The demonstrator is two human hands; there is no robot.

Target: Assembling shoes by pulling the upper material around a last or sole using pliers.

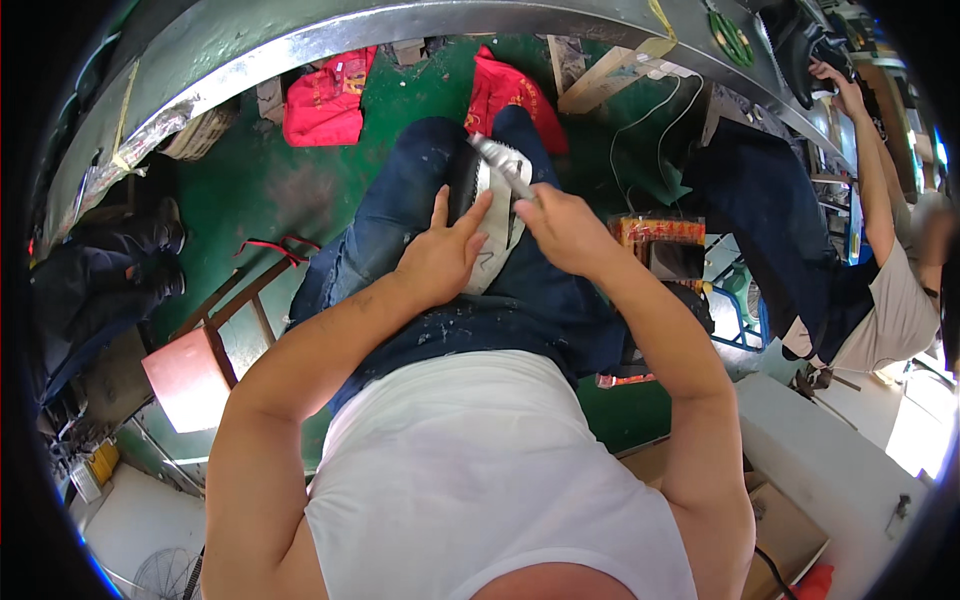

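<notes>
Across my lap lies an unfinished shoe (509, 169), its pale, sole-shaped underside facing up and a dark toothed edge along its left side. My left hand (444, 250) rests on the shoe's left side with its fingers spread. Closed around a grey metal tool (503, 166) is my right hand (565, 230). The tool is rod-like and slants up and left over the shoe; its exact kind is not clear. Black material (463, 178) shows beside the shoe, above my left fingers.
A metal-edged bench (330, 55) curves ahead of my knees. Red cloths (328, 105) lie beneath it on the green floor (235, 200). A stool (190, 375) stands at left. Another person (890, 320) works at right, near a blue-framed stool (738, 318); someone's dark-clad legs (95, 285) show at left.
</notes>
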